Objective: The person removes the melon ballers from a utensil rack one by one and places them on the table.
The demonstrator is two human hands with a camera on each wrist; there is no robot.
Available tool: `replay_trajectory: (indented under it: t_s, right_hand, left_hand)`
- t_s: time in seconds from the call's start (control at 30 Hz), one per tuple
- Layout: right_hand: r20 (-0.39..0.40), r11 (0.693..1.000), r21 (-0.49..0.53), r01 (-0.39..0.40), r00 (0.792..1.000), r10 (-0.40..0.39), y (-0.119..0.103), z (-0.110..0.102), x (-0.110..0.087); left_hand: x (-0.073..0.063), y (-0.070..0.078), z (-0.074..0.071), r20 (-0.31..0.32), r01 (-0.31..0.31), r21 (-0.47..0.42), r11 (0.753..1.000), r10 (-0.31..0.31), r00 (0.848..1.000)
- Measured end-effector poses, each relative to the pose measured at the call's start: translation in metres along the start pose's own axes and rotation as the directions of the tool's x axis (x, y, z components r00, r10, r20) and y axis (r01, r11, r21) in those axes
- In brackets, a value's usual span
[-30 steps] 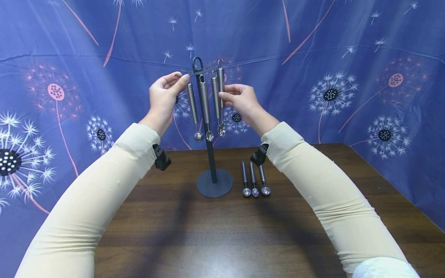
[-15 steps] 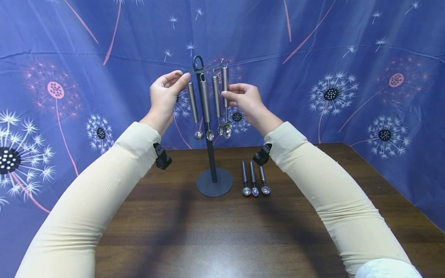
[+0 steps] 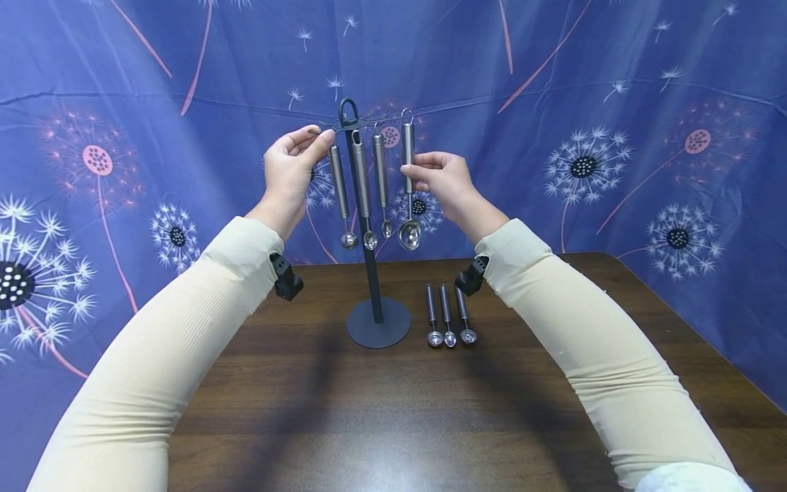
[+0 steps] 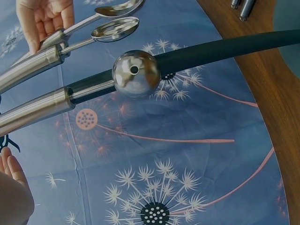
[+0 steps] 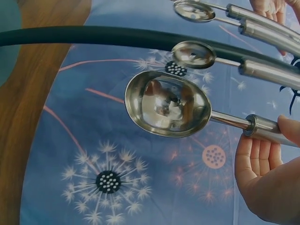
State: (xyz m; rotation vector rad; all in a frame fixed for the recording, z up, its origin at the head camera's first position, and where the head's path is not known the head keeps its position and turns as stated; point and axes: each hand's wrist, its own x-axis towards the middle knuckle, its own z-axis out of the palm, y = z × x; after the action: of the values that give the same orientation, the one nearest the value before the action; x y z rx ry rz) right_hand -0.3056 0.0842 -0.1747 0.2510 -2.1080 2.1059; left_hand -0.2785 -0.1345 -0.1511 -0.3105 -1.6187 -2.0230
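Observation:
My right hand (image 3: 445, 179) pinches the handle of a steel scoop (image 3: 409, 234). It hangs upright, bowl down, its top loop to the right of the hooks. In the right wrist view the scoop's oval bowl (image 5: 168, 105) is wide and hollow. At the top of a black utensil stand (image 3: 371, 277), my left hand (image 3: 292, 171) holds the end of a hook arm between thumb and fingers. Three smaller scoops hang from the stand: a left one (image 3: 339, 183), a middle one (image 3: 362, 179) and a right one (image 3: 380, 171). In the left wrist view, one round bowl (image 4: 136, 74) shows a small hole.
Three more steel scoops lie side by side on the brown wooden table (image 3: 381, 410), right of the stand's round base (image 3: 379, 335): a left one (image 3: 434, 338), a middle one (image 3: 449, 338) and a right one (image 3: 468, 335). A blue dandelion-print cloth (image 3: 492, 137) hangs behind.
My right hand has moved the large scoop to the right, away from the hanging scoops, and its bowl has turned to face forward. My left hand has stayed at the hook arm.

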Motion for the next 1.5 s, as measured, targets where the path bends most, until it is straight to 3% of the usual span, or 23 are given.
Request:
replay_trajectory:
  t_s: [0.57, 1.07, 1.5]
  right_hand:
    - [-0.072, 0.993, -0.027, -0.115, 0.991, 0.113, 0.029, -0.018, 0.008]
    - [-0.097, 0.985, -0.03, -0.17, 0.981, 0.166, 0.06, -0.035, 0.004]
    - [-0.125, 0.984, -0.105, -0.144, 0.984, 0.131, 0.085, -0.057, 0.0]
  left_hand:
    - [0.0, -0.002, -0.002, 0.006, -0.01, -0.004, 1.0, 0.01, 1.0]
    - [0.001, -0.002, -0.002, 0.011, -0.016, 0.003, 1.0, 0.016, 1.0]
    - [-0.001, -0.003, -0.002, 0.013, -0.024, -0.016, 1.0, 0.024, 1.0]
